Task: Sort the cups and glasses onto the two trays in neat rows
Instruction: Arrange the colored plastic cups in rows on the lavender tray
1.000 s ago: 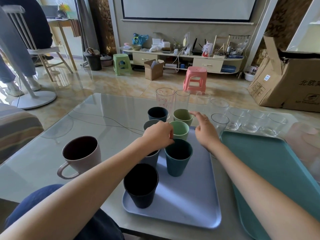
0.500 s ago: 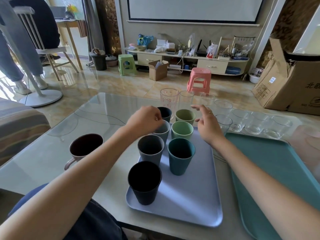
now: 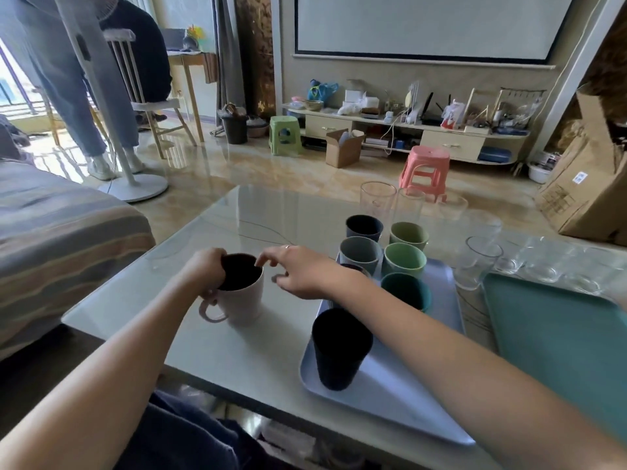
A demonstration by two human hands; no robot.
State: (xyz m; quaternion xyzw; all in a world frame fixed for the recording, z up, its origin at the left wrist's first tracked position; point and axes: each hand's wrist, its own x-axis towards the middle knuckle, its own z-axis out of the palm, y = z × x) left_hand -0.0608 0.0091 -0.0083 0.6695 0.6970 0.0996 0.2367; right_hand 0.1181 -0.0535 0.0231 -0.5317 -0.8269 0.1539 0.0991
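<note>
A pale pink mug [image 3: 242, 300] with a dark inside stands on the glass table, left of the blue-grey tray [image 3: 383, 395]. My left hand [image 3: 207, 269] grips its far left rim. My right hand [image 3: 298, 271] hovers at the mug's right rim, fingers apart, holding nothing. On the blue-grey tray stand several coloured cups in two rows, among them a dark navy cup [image 3: 341, 347] nearest me and a teal cup [image 3: 405, 291]. The teal tray [image 3: 559, 340] lies bare at the right. Several clear glasses [image 3: 476, 262] stand behind it on the table.
The glass table's [image 3: 210, 232] front edge runs close to my knees. A striped sofa [image 3: 51, 232] is at the left. Beyond the table stand a pink stool [image 3: 425, 169], a green stool [image 3: 285, 135], cardboard boxes [image 3: 590, 184] and a fan stand [image 3: 132, 184]; a person stands far left.
Both hands left the cups on the blue-grey tray and moved left to the pink mug. My left hand took hold of its rim. The view swung left.
</note>
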